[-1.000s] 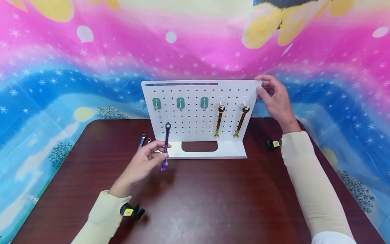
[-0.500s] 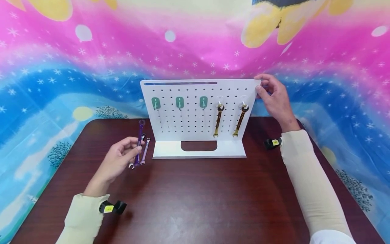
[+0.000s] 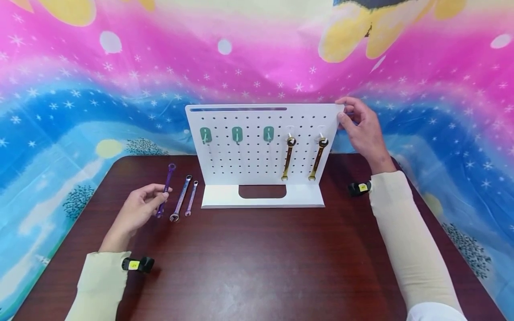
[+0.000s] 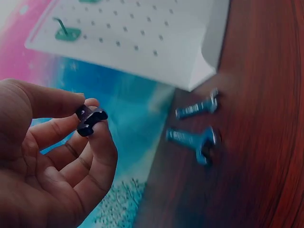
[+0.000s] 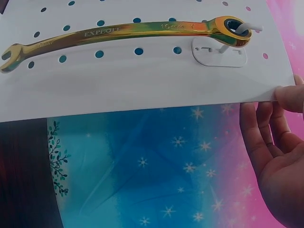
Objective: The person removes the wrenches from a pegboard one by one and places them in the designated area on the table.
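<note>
My left hand (image 3: 136,211) pinches a purple combination wrench (image 3: 167,183) between thumb and fingers, ring end up, over the table's left part. In the left wrist view its open jaw end (image 4: 91,118) points at the camera. Two more wrenches lie just right of that hand, a larger one (image 3: 181,199) and a smaller one (image 3: 192,199). At the white pegboard's (image 3: 249,156) upper right corner, my right hand (image 3: 363,131) grips the edge, thumb in front and fingers behind. Close to it a gold wrench (image 5: 128,32) hangs by its ring on a white hook (image 5: 249,28).
A second gold wrench (image 3: 288,158) hangs left of the first. Three green hooks (image 3: 205,135) sit in a row on the board's left and middle. The board's base stands on a dark wooden table (image 3: 257,254). A patterned cloth (image 3: 257,58) hangs behind.
My left hand has carried the purple wrench left, from in front of the pegboard, past the two lying wrenches, to their left side. The right hand stays on the board's corner.
</note>
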Available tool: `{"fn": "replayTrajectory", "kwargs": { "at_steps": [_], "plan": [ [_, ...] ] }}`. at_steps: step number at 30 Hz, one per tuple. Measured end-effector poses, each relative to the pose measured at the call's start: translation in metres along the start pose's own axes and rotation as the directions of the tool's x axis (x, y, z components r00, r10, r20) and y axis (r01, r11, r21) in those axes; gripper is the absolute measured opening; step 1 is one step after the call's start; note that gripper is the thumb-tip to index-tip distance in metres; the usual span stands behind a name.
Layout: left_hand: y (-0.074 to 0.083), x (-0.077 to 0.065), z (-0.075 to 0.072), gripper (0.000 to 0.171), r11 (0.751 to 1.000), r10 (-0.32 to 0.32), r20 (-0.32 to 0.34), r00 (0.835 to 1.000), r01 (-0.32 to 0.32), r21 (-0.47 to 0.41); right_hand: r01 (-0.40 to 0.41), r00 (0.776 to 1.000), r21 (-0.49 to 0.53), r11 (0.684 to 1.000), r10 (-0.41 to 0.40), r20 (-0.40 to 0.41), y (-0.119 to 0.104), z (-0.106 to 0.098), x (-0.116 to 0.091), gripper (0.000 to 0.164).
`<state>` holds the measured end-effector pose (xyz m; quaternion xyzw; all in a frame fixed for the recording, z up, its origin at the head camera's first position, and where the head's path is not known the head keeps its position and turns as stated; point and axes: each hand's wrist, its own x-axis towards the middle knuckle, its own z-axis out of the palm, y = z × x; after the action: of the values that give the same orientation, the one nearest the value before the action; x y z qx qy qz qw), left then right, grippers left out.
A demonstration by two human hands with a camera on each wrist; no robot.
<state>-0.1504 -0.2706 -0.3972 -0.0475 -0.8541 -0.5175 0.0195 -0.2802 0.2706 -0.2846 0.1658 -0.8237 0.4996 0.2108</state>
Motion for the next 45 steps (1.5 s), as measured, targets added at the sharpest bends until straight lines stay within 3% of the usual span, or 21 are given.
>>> {"fn": "replayTrajectory", "kwargs": {
  "at_steps": [8,14,18,26,37,45],
  "plan": [
    [-0.012,0.008,-0.006,0.035,0.988,-0.079,0.035,0.996,0.074,0.134,0.011,1.000,-0.002,1.000,-0.011,0.003,0.002,0.000,-0.001,0.036],
    [-0.023,0.016,-0.012,0.027,0.967,-0.095,0.118,0.988,0.064,0.245,0.019,1.000,-0.006,1.000,-0.019,0.005,0.001,0.000,0.000,0.036],
    [-0.026,0.021,-0.014,0.024,0.955,-0.121,0.175,0.977,0.067,0.287,0.026,1.000,-0.017,1.000,-0.026,0.010,-0.001,-0.001,0.000,0.036],
    [-0.029,0.031,-0.015,0.026,0.951,-0.217,0.276,0.936,0.139,0.277,0.027,0.999,-0.022,0.999,-0.027,0.037,-0.001,-0.004,0.001,0.035],
    [-0.034,0.035,-0.013,0.021,0.939,-0.253,0.252,0.934,0.173,0.299,0.014,0.999,-0.003,1.000,-0.014,0.042,0.000,-0.004,0.000,0.036],
    [-0.035,0.036,-0.012,0.016,0.939,-0.242,0.248,0.938,0.162,0.303,0.023,0.999,0.010,1.000,-0.024,0.044,0.001,-0.005,0.001,0.035]
  ]
}}
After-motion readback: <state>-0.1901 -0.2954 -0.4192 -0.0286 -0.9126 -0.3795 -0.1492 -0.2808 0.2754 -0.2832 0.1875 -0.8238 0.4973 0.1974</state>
